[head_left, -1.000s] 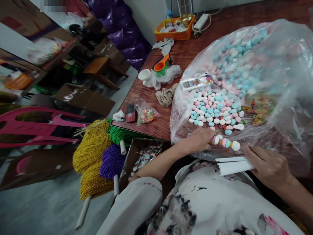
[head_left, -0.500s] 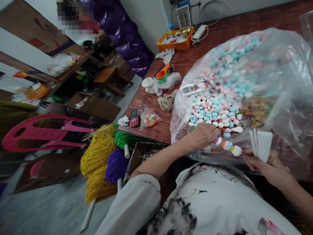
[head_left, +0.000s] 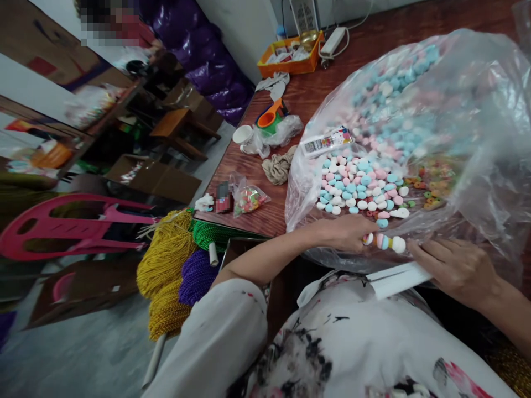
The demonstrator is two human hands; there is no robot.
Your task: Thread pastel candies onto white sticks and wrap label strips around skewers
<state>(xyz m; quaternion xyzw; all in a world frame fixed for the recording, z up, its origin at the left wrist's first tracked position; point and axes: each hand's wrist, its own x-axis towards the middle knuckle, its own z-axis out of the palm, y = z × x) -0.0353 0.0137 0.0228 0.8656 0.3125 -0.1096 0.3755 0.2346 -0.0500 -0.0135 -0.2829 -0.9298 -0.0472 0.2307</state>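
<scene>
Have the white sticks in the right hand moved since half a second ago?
Yes. Against the plastic bag, the white sticks swung left and down: upright in front of it before, they now slant across the shirt in view.

The right hand (head_left: 460, 268) has rolled over from half a second ago, its back now uppermost, and the white strips (head_left: 400, 280) in its fingers have swung from 12 o'clock down towards 8 o'clock, as they lay a second ago. The row of pastel candy pieces (head_left: 385, 242) has levelled from 4 o'clock towards 3 o'clock. The left forearm (head_left: 276, 252) now hides most of the cardboard box (head_left: 238, 249).
</scene>
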